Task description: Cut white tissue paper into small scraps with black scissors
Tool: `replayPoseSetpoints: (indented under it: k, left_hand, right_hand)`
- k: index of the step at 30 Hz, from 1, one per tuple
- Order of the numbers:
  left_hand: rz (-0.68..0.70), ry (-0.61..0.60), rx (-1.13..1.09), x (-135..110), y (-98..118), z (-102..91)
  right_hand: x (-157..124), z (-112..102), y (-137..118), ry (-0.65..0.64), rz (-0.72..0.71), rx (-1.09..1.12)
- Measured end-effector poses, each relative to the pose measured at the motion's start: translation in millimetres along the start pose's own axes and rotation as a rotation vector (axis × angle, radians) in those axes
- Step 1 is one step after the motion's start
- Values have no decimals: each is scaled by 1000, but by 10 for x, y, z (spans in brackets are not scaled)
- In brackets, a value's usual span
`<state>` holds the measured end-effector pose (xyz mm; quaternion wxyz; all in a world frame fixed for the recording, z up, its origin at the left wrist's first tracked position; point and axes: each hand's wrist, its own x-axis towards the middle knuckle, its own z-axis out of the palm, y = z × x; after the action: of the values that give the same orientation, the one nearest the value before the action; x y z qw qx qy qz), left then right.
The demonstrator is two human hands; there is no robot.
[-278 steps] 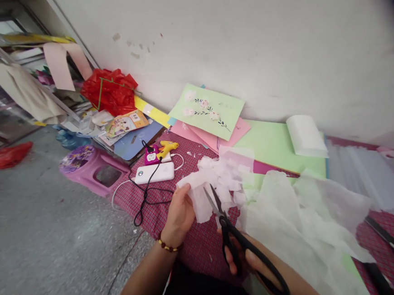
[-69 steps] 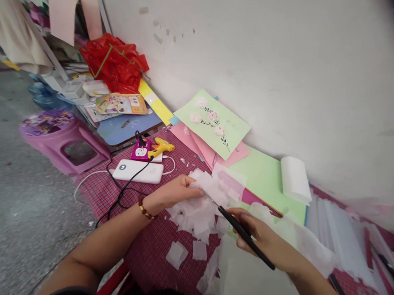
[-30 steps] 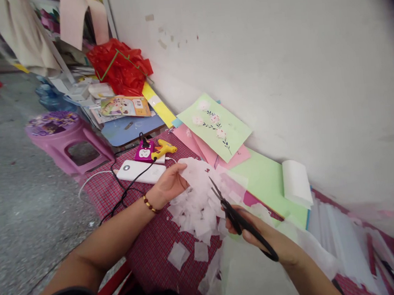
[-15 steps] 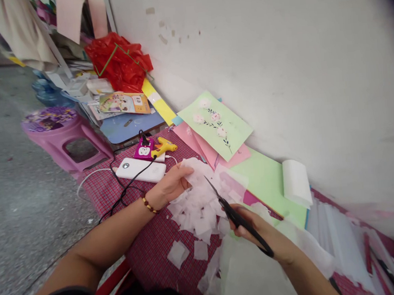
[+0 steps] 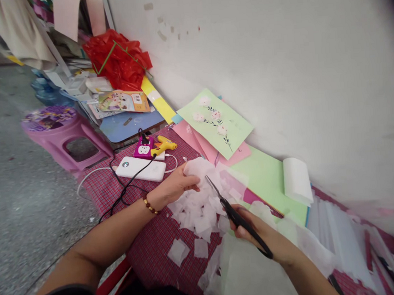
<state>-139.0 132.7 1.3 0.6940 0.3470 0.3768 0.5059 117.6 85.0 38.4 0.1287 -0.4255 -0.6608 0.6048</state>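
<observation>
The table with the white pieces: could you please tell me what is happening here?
A person's left hand holds thin white paper by a pile of small white pieces. The right hand grips black-handled scissors, with the tips close to that paper. Loose pieces lie nearer the person, on the checked cloth.

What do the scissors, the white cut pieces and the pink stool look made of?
Scissors: grey, slightly shiny blades, apparently metal; smooth black handles, probably plastic. White cut pieces: thin, matte, sharp-cornered; tissue paper or fine fabric, can't tell which. Pink stool: smooth, moulded curves, likely plastic.
</observation>
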Motion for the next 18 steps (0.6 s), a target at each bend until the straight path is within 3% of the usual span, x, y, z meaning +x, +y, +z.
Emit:
replayPoseSetpoints:
  k: [4, 14, 18]
  left_hand:
    - [22, -54, 102, -24, -15, 43]
    - [-38, -198, 177, -58, -107, 72]
    - [-78, -202, 218, -79, -97, 90]
  right_hand:
    - [-14, -1, -30, -67, -34, 4]
    - [16, 23, -33, -44, 3, 3]
    - [23, 33, -29, -32, -1, 0]
